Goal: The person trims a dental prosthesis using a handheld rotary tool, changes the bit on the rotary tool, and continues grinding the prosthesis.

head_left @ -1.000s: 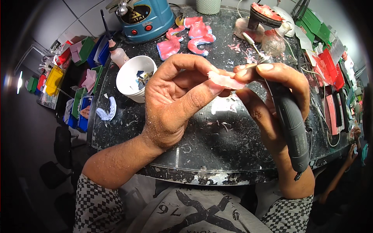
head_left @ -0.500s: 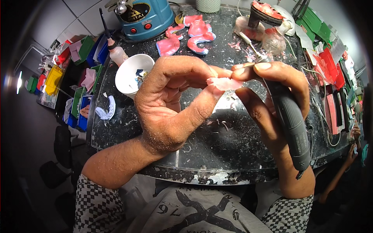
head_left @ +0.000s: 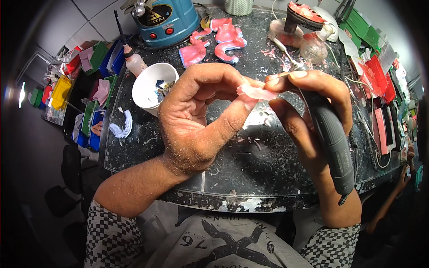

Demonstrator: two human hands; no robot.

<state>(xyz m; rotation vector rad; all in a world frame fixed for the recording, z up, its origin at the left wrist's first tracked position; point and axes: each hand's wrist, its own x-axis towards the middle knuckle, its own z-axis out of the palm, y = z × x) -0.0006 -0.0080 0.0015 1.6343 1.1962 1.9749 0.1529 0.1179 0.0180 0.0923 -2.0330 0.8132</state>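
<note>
Over the middle of the bench, my left hand (head_left: 192, 118) pinches a small, thin pink denture piece (head_left: 256, 93) between thumb and fingertips. My right hand (head_left: 315, 111) is closed round a black rotary handpiece (head_left: 330, 134). Its metal tip (head_left: 286, 51) points away toward the back of the bench, and its lower end hangs beside my right wrist. The right fingertips are close to the right end of the pink piece; whether they touch it I cannot tell. Pale dust covers my left hand.
A white cup (head_left: 149, 89) with small bits inside stands left of my hand, near a pale dental impression (head_left: 122, 124). Pink-topped moulds (head_left: 230, 42) lie farther back beside a blue machine (head_left: 167, 24). Dusty glassware (head_left: 313, 47) stands at the back right. Pink scraps litter the black bench (head_left: 250, 178).
Both hands have shifted very slightly. The pink piece has tilted a little, and my right thumb sits a bit farther left. Both grips stay the same.
</note>
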